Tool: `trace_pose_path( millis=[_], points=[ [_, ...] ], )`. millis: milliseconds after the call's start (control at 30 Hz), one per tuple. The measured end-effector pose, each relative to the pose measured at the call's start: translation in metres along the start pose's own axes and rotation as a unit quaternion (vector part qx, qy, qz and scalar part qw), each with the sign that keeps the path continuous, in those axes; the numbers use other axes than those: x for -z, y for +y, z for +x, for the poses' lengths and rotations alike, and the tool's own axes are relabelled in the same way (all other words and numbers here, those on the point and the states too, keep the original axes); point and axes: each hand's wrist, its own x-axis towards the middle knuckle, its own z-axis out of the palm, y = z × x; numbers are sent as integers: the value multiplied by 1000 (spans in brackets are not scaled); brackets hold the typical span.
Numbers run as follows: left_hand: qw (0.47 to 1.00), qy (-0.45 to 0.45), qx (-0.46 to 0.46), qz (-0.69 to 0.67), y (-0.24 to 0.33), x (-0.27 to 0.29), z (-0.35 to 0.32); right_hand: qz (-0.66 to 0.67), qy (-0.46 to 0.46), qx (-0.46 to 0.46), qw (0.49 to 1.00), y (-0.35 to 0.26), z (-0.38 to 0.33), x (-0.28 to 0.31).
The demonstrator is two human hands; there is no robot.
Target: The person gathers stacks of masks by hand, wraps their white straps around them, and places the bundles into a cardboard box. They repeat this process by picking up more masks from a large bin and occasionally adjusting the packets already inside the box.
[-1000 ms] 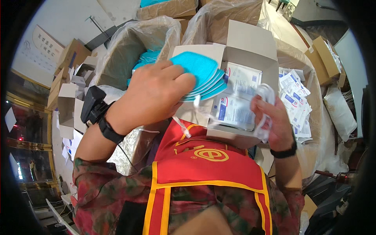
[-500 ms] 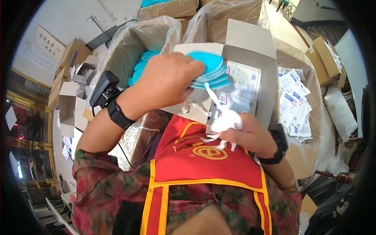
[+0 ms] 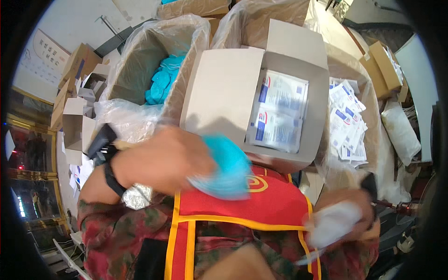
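My left hand [image 3: 161, 158] is closed on a stack of teal, thin-layered pieces that look like folded face masks [image 3: 226, 163]. The stack hangs over the red apron [image 3: 275, 203] and is smeared by motion. Off to the lower right, my right hand [image 3: 367, 219] grips a white, soft bundle [image 3: 336, 224] with thin strands trailing from it. Blur hides whether this bundle is straps or cloth. An open grey-white carton [image 3: 317, 102], its flaps folded out, stands in front of me, holding white printed packets [image 3: 280, 107] in two piles.
A plastic-lined carton [image 3: 133, 60] at left holds more teal pieces [image 3: 165, 79]. At right, another lined carton [image 3: 368, 93] contains loose white packets [image 3: 347, 121]. Small cardboard boxes [image 3: 77, 121] are heaped at far left, and a white sack [image 3: 401, 133] lies at far right.
My left hand has drawn the teal stack down toward the apron. My right hand has swung away to the lower right with the white bundle. The carton of packets now shows fully.
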Motion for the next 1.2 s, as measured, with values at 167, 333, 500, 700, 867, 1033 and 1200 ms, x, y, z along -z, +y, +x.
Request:
trace_pose_path(
  millis=[167,333,500,700,867,1033,1200],
  points=[
    [904,303,285,-102,-5,-2,-10,189,539,-101,815,22,-1,11],
    [870,371,220,-238,-20,-42,35,187,438,-69,877,78,62,39],
    [777,399,188,-449,-8,-64,72,251,382,12,890,93,97,41],
    [859,238,157,-426,-2,-32,56,297,377,33,876,88,84,57],
    [889,411,86,183,-12,-3,51,318,369,64,871,83,84,62],
    [887,267,-61,373,-1,-4,71,312,335,29,889,91,94,53],
    [916,219,-2,337,-10,6,68,478,344,-4,808,141,76,19]
  ],
)
